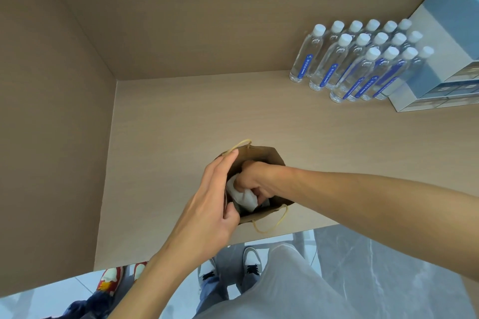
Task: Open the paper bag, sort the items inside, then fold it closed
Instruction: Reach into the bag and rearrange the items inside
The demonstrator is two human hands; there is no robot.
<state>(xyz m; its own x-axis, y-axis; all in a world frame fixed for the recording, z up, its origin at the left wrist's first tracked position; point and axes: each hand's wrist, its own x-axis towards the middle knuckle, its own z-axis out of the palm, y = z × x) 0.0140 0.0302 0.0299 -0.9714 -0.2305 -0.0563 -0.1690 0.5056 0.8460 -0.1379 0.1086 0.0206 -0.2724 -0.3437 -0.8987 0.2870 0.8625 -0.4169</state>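
A brown paper bag (269, 156) with pale cord handles stands open on the beige counter (181, 124) near its front edge. My left hand (207, 204) grips the bag's left rim, thumb inside, fingers along the outside. My right hand (255, 180) reaches down into the bag's mouth and is closed around a white crumpled item (243, 197). The rest of the bag's contents are hidden under my hands.
Several clear water bottles (357, 62) with white caps and blue labels stand at the back right. Beside them sits a stack of blue and white boxes (440, 59). Beige walls close off the left and the back. Below the counter edge, shoes of other persons show on the floor.
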